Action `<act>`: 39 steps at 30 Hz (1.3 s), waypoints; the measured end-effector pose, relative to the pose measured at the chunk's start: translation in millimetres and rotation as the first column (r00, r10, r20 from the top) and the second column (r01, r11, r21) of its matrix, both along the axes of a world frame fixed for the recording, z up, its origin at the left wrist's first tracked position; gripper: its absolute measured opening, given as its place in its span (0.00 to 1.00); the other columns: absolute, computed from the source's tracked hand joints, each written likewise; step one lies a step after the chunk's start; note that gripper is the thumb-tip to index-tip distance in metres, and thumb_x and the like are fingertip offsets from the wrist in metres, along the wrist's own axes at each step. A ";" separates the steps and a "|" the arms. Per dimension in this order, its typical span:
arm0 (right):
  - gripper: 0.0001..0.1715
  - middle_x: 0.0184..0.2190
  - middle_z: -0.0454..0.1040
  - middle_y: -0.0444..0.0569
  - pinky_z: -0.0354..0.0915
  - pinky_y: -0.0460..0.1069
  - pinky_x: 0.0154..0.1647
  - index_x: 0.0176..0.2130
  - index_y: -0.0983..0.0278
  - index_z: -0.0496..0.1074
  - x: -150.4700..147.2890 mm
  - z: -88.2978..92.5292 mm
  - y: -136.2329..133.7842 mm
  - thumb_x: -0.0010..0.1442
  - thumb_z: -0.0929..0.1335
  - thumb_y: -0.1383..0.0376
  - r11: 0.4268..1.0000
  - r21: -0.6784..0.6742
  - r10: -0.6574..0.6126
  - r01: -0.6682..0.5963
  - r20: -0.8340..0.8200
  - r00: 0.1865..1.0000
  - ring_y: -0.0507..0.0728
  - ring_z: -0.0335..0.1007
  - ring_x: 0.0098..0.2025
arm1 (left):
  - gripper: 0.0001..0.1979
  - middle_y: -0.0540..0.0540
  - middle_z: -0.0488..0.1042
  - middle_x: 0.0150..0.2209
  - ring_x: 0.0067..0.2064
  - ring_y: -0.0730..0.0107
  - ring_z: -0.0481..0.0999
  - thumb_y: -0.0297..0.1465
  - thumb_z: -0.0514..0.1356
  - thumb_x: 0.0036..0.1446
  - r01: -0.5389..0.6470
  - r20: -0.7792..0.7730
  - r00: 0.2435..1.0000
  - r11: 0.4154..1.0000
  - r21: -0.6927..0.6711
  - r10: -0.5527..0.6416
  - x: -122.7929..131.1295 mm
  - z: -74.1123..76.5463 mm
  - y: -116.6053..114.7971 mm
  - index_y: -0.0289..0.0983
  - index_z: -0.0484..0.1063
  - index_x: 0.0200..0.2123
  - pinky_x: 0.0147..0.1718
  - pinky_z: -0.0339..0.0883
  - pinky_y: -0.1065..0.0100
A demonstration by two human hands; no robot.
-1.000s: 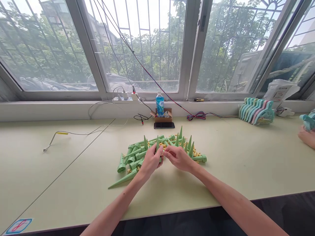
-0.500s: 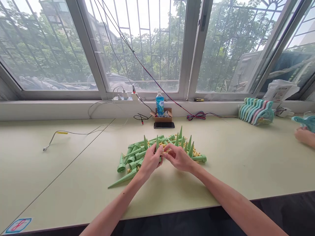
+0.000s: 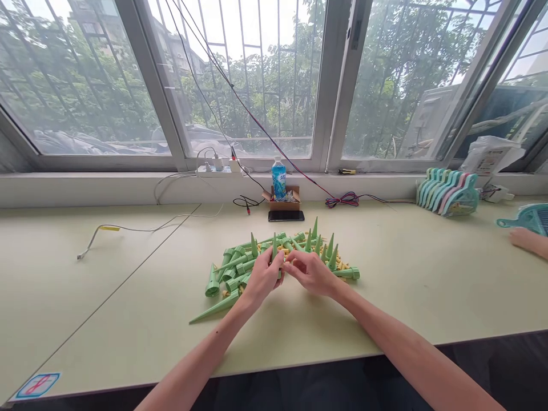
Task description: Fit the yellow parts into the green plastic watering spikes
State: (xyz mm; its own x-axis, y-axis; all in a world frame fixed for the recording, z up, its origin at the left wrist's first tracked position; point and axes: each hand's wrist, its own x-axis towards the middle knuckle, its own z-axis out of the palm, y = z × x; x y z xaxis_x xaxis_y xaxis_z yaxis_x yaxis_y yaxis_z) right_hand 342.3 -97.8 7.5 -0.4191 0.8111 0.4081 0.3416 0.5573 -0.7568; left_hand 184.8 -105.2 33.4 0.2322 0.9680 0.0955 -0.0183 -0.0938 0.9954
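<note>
A heap of green plastic cone spikes (image 3: 240,268) lies on the pale green table (image 3: 406,285), mixed with small yellow pieces (image 3: 342,265). Several spikes stand upright at the back of the heap. My left hand (image 3: 263,279) is closed around one upright green spike (image 3: 274,251), its tip showing above my fingers. My right hand (image 3: 311,273) meets it from the right, fingertips pinched against the same spike's lower end. Whether a yellow piece is in the pinch I cannot make out. One long spike (image 3: 214,308) lies apart at the front left.
Behind the heap stand a blue water bottle (image 3: 278,180), a small cardboard box (image 3: 287,204) and a black phone (image 3: 286,216). Cables (image 3: 141,228) trail across the left. Stacked pastel plastic items (image 3: 447,193) sit far right, where another person's hand (image 3: 528,241) holds a teal fan-like item (image 3: 531,217).
My hands stay together on the spike with only small finger shifts. The other person's hand at the right edge has moved with its teal item.
</note>
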 end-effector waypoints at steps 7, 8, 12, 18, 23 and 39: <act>0.10 0.18 0.59 0.37 0.50 0.45 0.22 0.41 0.63 0.64 1.0 -0.2 -0.9 0.65 0.65 0.58 1.000 -0.002 0.031 -0.031 -0.024 0.999 0.49 0.49 0.19 | 0.17 0.56 0.58 0.21 0.18 0.80 0.58 0.44 0.58 0.57 -0.016 -0.014 1.000 1.000 -0.014 0.016 -0.5 -1.4 1.4 0.39 0.57 0.28 0.13 0.50 0.77; 0.10 0.18 0.59 0.37 0.50 0.45 0.22 0.41 0.63 0.64 1.1 -0.1 -0.9 0.65 0.65 0.59 0.999 -0.003 0.034 -0.034 -0.023 0.999 0.49 0.49 0.19 | 0.18 0.56 0.58 0.21 0.19 0.80 0.58 0.44 0.59 0.57 -0.019 -0.015 1.000 1.000 -0.017 0.019 -0.6 -1.4 1.4 0.39 0.57 0.27 0.13 0.50 0.77; 0.10 0.18 0.58 0.36 0.49 0.45 0.22 0.41 0.63 0.64 1.4 -0.4 -0.5 0.66 0.64 0.58 0.999 0.001 0.036 -0.036 -0.016 0.999 0.49 0.48 0.19 | 0.18 0.56 0.58 0.21 0.19 0.80 0.58 0.45 0.58 0.57 -0.014 -0.018 1.000 1.000 -0.014 0.013 -0.6 -0.6 0.6 0.39 0.57 0.27 0.13 0.50 0.77; 0.13 0.19 0.59 0.38 0.48 0.45 0.22 0.36 0.62 0.64 1.5 -2.8 1.0 0.67 0.62 0.55 1.000 -0.007 0.018 -0.019 -0.011 1.000 0.49 0.46 0.20 | 0.17 0.56 0.60 0.22 0.18 0.80 0.59 0.45 0.59 0.56 0.006 -0.014 1.000 1.000 -0.017 -0.006 -0.3 -0.2 0.1 0.39 0.60 0.29 0.13 0.50 0.77; 0.16 0.20 0.62 0.40 0.49 0.46 0.22 0.32 0.63 0.65 0.8 -5.0 3.3 0.68 0.62 0.56 1.000 0.016 -0.001 0.001 -0.002 1.000 0.49 0.48 0.21 | 0.16 0.55 0.61 0.23 0.18 0.80 0.60 0.44 0.58 0.57 0.005 -0.023 1.000 1.000 -0.017 -0.005 -1.3 -3.5 1.8 0.39 0.59 0.29 0.13 0.49 0.77; 0.07 0.18 0.57 0.36 0.47 0.45 0.22 0.39 0.62 0.63 1.0 -1.8 1.2 0.66 0.64 0.60 0.999 0.003 0.050 -0.050 -0.037 0.998 0.48 0.47 0.19 | 0.17 0.56 0.58 0.21 0.19 0.79 0.58 0.43 0.57 0.59 -0.009 -0.049 0.999 1.000 0.009 0.009 -0.8 -2.6 1.0 0.39 0.57 0.28 0.13 0.50 0.77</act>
State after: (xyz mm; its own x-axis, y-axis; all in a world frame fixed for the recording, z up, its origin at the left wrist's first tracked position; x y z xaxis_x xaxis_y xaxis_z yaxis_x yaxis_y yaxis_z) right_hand 343.4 -96.6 5.7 -0.4436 0.7885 0.4261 0.2851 0.5749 -0.7670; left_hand 184.0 -104.2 30.8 0.2283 0.9692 0.0923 0.0312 -0.1020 0.9943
